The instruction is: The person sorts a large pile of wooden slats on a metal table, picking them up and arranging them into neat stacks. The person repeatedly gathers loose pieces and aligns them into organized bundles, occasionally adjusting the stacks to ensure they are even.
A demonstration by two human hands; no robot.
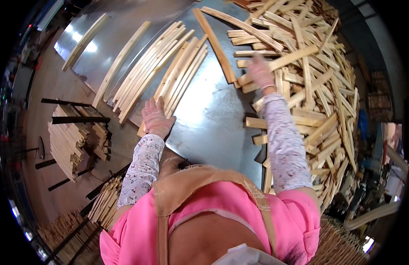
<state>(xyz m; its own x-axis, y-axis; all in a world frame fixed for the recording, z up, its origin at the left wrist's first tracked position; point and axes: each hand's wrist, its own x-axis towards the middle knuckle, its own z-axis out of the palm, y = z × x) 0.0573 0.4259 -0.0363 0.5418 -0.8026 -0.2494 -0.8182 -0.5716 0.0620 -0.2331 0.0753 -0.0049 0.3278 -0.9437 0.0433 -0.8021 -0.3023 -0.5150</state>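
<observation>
My left hand (156,118), in what looks like a thin pale glove, lies with fingers spread at the near ends of a group of wooden strips (180,73). These strips rest side by side on the metal tabletop (204,119). Over the left edge of a large jumbled heap of wooden strips (308,66) is my right hand (260,73). Its fingers look stretched out toward the strips, though somewhat blurred, and I see nothing held in them. One long strip (217,48) slants on the metal just left of the heap.
Left of my left hand lies another row of strips (147,68), then two single strips (121,64) (86,42) farther left. Stacked strips (69,137) sit among dark metal bars (81,119) beside the table. More bundled strips (108,203) stand at lower left.
</observation>
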